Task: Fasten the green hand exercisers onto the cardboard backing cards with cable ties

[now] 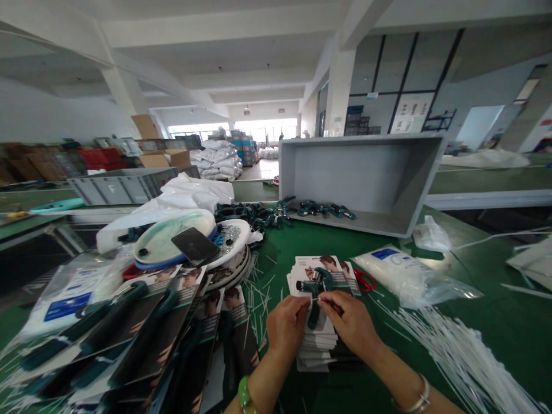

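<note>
A small dark green hand tool with a C-shaped head and a black knob lies on a stack of printed cards. Over its handle, my left hand and my right hand are closed in pinches, their fingertips almost meeting. A short bit of white cable tie shows between the right fingertips, across the tool. What the left fingertips grip is hidden. Beside the right forearm spreads a heap of loose white cable ties.
Carded green tools pile up at the left. Behind them are round tubs with a phone on top. A grey crate lies on its side at the back, with loose tools. A bag of ties and red-handled pliers lie right.
</note>
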A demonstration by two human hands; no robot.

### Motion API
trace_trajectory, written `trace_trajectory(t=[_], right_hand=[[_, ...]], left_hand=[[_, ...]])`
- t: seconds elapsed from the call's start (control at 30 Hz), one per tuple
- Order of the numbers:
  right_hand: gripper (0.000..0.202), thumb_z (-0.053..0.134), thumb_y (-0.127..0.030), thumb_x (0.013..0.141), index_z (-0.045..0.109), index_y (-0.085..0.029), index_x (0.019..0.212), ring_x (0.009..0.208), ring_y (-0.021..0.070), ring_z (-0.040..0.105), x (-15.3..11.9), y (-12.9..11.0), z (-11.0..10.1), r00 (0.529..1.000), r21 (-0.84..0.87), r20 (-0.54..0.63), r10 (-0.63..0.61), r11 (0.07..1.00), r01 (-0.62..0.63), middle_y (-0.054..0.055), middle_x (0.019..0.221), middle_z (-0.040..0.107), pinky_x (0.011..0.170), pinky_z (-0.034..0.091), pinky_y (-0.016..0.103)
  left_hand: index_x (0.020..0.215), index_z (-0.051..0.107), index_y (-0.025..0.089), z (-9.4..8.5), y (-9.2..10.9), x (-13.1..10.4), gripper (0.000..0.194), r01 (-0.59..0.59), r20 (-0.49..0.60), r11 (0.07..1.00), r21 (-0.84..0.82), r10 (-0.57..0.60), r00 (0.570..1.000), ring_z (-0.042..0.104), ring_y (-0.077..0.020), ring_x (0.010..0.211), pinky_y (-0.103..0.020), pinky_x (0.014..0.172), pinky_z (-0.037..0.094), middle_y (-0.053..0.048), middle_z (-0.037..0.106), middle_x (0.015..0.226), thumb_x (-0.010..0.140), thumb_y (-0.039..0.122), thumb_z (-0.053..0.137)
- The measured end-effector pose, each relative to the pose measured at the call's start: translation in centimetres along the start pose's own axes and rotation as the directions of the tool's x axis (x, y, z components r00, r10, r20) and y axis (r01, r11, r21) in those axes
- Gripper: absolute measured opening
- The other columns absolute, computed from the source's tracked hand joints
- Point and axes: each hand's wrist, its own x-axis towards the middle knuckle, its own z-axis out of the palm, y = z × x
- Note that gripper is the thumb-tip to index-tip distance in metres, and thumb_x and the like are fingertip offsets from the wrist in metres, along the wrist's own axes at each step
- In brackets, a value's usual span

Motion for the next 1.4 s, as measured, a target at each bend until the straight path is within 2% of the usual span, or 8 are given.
trace_trajectory(t=[0.27, 0.47, 0.63, 0.8, 0.97, 1.17, 1.27, 1.4], right_hand=[[0.020, 0.047, -0.028, 0.085, 0.065, -0.020, 0.088, 0.078, 0.0174, 0.061, 0.5, -0.1, -0.3, 0.996, -0.030, 0.088, -0.002, 1.000, 0.005, 0.004, 0.083, 0.067, 0.070, 0.045, 0.028], [0.018, 0.049, -0.024, 0.083, 0.067, -0.021, 0.083, 0.078, 0.0168, 0.060, 1.4, -0.7, -0.7, 0.972, -0.098, 0.230, 0.039, 0.995, -0.017, 0.004, 0.082, 0.065, 0.071, 0.043, 0.028], [0.013, 0.055, -0.025, 0.079, 0.063, -0.020, 0.087, 0.070, 0.0158, 0.059, 1.3, -0.8, -0.8, 0.978, -0.095, 0.204, 0.041, 0.995, -0.022, 0.002, 0.077, 0.065, 0.065, 0.043, 0.026], [0.017, 0.050, -0.030, 0.085, 0.063, -0.020, 0.092, 0.078, 0.0156, 0.059, 0.7, 0.5, -0.9, 0.972, 0.014, 0.131, -0.194, 0.981, 0.194, 0.004, 0.085, 0.066, 0.072, 0.045, 0.027], [0.024, 0.038, -0.024, 0.089, 0.057, -0.018, 0.076, 0.072, 0.0174, 0.055, 1.2, 0.9, -0.5, 0.943, -0.166, 0.031, -0.331, 0.929, 0.331, 0.006, 0.072, 0.061, 0.066, 0.043, 0.030], [0.014, 0.039, -0.023, 0.088, 0.050, -0.020, 0.080, 0.075, 0.0174, 0.055, 1.3, 0.9, 0.0, 0.923, -0.059, -0.342, -0.174, 0.985, 0.163, 0.005, 0.075, 0.057, 0.071, 0.043, 0.030], [0.014, 0.041, -0.026, 0.089, 0.053, -0.019, 0.086, 0.080, 0.0167, 0.057, 1.4, 0.6, -0.2, 0.963, 0.073, -0.260, -0.073, 0.993, 0.095, 0.005, 0.084, 0.061, 0.073, 0.043, 0.029], [0.021, 0.038, -0.029, 0.091, 0.055, -0.019, 0.085, 0.069, 0.0135, 0.057, 1.2, 0.2, -0.1, 0.996, 0.206, 0.010, -0.089, 0.975, 0.085, 0.002, 0.077, 0.062, 0.064, 0.043, 0.023]], left_hand=[[0.090, 0.068, 0.029, 0.2, -0.2, 0.0, 0.023, -0.039, -0.018, 0.999, -0.005, 0.039, 0.999, 0.062, -0.0138, 0.078, -0.021, 0.066, 0.043, -0.001, 0.069, 0.085, 0.084, 0.021, 0.048], [0.099, 0.066, 0.023, 0.8, -0.5, 0.2, 0.024, -0.069, -0.026, 0.956, -0.285, 0.064, 0.998, 0.063, -0.0154, 0.086, -0.025, 0.077, 0.047, -0.004, 0.070, 0.094, 0.085, 0.026, 0.047], [0.091, 0.067, 0.023, 0.7, -0.3, 0.3, 0.021, -0.041, -0.007, 0.921, -0.386, 0.042, 0.999, 0.061, -0.0149, 0.079, -0.025, 0.072, 0.047, -0.003, 0.068, 0.086, 0.084, 0.029, 0.049], [0.085, 0.067, 0.021, 0.7, 0.0, 0.6, 0.018, -0.033, 0.022, 0.917, -0.397, 0.045, 0.999, 0.059, -0.0151, 0.076, -0.025, 0.071, 0.046, -0.004, 0.067, 0.083, 0.081, 0.029, 0.051], [0.081, 0.068, 0.024, -0.4, 0.8, 1.3, 0.014, -0.010, 0.082, 0.944, -0.329, 0.039, 0.996, 0.059, -0.0156, 0.080, -0.027, 0.074, 0.047, -0.002, 0.066, 0.092, 0.077, 0.028, 0.055], [0.086, 0.068, 0.030, -2.7, 2.5, 1.5, 0.017, -0.025, 0.096, 0.993, -0.115, 0.036, 0.995, 0.057, -0.0216, 0.094, -0.033, 0.083, 0.043, -0.001, 0.065, 0.103, 0.072, 0.028, 0.058], [0.097, 0.065, 0.029, -2.4, 2.4, 0.8, 0.029, -0.018, 0.092, 0.996, -0.093, 0.026, 0.995, 0.058, -0.0237, 0.093, -0.033, 0.079, 0.045, -0.004, 0.064, 0.103, 0.069, 0.035, 0.062], [0.096, 0.066, 0.023, -1.0, 0.7, 0.1, 0.026, 0.082, 0.081, 0.983, -0.166, -0.069, 0.994, 0.061, -0.0188, 0.077, -0.029, 0.070, 0.047, -0.007, 0.066, 0.088, 0.076, 0.034, 0.055]])
